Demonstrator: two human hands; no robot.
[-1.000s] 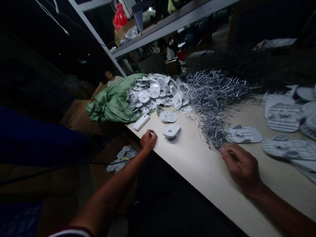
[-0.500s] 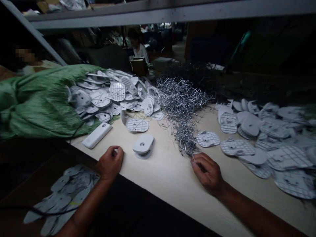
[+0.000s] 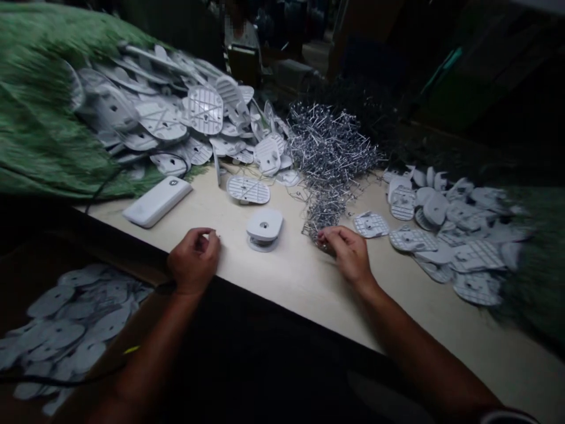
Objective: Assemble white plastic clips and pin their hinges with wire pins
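My left hand (image 3: 194,259) rests on the front edge of the pale table (image 3: 309,288), fingers curled into a loose fist; whatever it may hold is hidden. A little to its right stands a small white plastic clip piece (image 3: 263,228). My right hand (image 3: 346,252) is closed in a pinch at the near tip of the heap of thin metal wire pins (image 3: 329,153), fingertips among the pins. Behind the left hand lies a white flat oblong device (image 3: 157,201) with a dark cable.
A pile of white oval plastic plates (image 3: 185,118) spills from a green sack (image 3: 39,118) at the back left. More white plates (image 3: 454,235) lie at the right. A box of plates (image 3: 57,335) sits below the table at the left. A person sits far behind.
The view has swung right and down. My right hand moved left into the tip of the pin heap and pinched there. My left hand stayed a fist at the table edge.
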